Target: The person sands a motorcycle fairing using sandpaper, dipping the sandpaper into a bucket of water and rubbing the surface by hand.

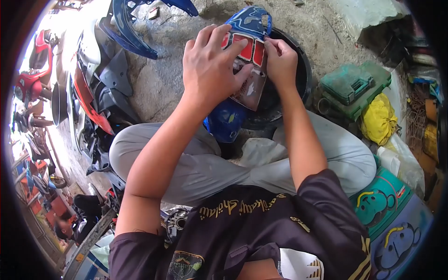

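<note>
A blue motorcycle body panel [249, 21] with red framed sections [258, 53] and a worn brownish lower part lies over a black basin [291, 70]. My left hand [212, 65] rests on the panel's left side, fingers spread across the red sections. At the right edge of the red part, my right hand [281, 59] pinches the panel's rim between thumb and fingers. Below the panel, a blue rounded piece [226, 120] sits between my legs and the basin.
Green tool cases [347, 84] and a yellow bag [379, 119] stand at the right. Another blue panel [128, 28] lies at the upper left, near dark and red fairings [88, 98]. A person [70, 228] is at the lower left.
</note>
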`<move>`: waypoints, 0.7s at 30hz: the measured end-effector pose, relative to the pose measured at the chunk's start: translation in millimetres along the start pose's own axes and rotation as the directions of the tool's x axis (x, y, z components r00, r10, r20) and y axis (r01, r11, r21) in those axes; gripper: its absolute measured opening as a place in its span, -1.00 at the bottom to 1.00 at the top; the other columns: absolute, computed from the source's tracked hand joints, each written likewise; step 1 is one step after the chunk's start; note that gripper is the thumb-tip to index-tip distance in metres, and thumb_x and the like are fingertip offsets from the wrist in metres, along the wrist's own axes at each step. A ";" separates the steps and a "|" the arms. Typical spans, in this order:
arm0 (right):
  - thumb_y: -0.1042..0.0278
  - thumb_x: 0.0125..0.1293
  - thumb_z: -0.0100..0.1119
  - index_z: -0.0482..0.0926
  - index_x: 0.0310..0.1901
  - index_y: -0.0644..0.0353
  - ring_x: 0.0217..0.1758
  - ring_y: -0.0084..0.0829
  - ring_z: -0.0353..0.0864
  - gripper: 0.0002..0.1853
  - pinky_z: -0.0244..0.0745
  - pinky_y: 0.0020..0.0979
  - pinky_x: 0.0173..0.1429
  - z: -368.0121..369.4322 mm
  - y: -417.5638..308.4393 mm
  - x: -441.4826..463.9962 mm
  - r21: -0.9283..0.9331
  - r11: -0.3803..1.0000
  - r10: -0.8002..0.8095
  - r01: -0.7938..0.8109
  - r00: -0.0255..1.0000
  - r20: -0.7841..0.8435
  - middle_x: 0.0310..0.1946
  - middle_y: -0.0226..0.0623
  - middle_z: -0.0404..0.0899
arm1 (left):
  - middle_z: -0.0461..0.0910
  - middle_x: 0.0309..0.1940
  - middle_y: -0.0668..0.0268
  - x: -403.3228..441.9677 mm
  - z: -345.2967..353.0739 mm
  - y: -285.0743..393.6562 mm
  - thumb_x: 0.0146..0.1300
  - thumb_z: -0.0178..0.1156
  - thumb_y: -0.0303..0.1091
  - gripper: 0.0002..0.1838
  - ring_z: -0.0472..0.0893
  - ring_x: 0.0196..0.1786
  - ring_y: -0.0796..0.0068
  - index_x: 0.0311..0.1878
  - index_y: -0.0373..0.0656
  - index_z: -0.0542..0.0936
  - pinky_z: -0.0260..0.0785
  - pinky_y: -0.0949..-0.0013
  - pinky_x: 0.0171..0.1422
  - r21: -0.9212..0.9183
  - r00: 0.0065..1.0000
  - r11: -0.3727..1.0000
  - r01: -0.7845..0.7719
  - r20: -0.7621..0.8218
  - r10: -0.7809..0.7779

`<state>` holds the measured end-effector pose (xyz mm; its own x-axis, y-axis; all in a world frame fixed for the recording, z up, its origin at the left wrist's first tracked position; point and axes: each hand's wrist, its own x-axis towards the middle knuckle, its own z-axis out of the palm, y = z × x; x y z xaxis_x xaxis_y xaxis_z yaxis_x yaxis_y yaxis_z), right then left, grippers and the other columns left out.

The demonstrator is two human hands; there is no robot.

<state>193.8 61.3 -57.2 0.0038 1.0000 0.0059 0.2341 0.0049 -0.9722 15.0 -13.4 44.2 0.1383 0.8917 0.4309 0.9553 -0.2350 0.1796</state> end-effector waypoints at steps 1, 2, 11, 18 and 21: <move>0.29 0.61 0.26 0.77 -0.09 0.37 -0.27 -0.45 0.71 -0.74 0.59 -0.28 -0.14 1.3 -1.8 -13.2 -0.038 0.998 -0.050 0.048 0.998 -0.041 -0.27 -0.05 0.80 | 0.65 0.32 0.28 -1.3 0.9 -2.5 0.06 0.61 0.00 -0.51 0.59 0.39 0.08 0.10 0.17 0.84 0.49 0.00 0.31 -0.040 1.000 0.999 0.012 0.007 -0.011; 0.30 0.62 0.26 0.77 -0.06 0.38 -0.26 -0.47 0.71 -0.74 0.61 -0.29 -0.12 3.3 -4.7 -35.9 -0.081 0.992 -0.105 0.099 0.992 -0.075 -0.25 -0.07 0.82 | 0.65 0.32 0.27 -1.0 0.6 -3.7 0.06 0.61 0.00 -0.51 0.59 0.39 0.08 0.10 0.17 0.84 0.49 0.00 0.31 -0.036 1.000 0.999 0.006 0.000 -0.006; 0.41 0.58 0.23 0.79 0.01 0.33 -0.02 -0.02 0.88 -0.79 0.70 -0.16 0.10 16.1 -3.2 -30.8 -0.125 0.979 -0.188 0.164 0.956 -0.223 -0.06 0.05 0.84 | 0.67 0.29 0.27 -2.8 5.0 -4.2 0.08 0.60 -0.02 -0.54 0.61 0.38 0.10 0.08 0.17 0.84 0.50 0.02 0.28 -0.027 1.000 1.000 0.001 -0.031 -0.002; 0.42 0.56 0.26 0.80 0.05 0.32 0.01 -0.08 0.89 -0.79 0.71 -0.18 0.12 17.4 -4.9 -45.1 -0.124 0.979 -0.188 0.164 0.958 -0.217 -0.04 0.07 0.84 | 0.67 0.29 0.26 -3.2 5.6 -2.1 0.07 0.60 -0.02 -0.53 0.60 0.38 0.10 0.08 0.15 0.84 0.50 0.01 0.26 -0.033 0.999 0.999 -0.001 -0.037 -0.001; 0.48 0.53 0.28 0.81 0.09 0.32 0.03 -0.11 0.90 -0.78 0.71 -0.21 0.16 18.7 -13.0 -15.4 -0.102 0.991 -0.105 0.087 0.977 -0.185 0.00 0.07 0.85 | 0.66 0.28 0.23 -3.5 6.1 -4.8 0.07 0.57 0.00 -0.53 0.57 0.39 0.10 0.07 0.12 0.84 0.48 0.00 0.21 -0.036 0.999 0.999 -0.010 -0.037 0.009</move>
<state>172.5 45.9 -49.0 0.1591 0.9756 0.1514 0.3314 0.0917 -0.9390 11.5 -13.0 36.4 0.1371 0.8749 0.4645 0.9437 -0.2580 0.2073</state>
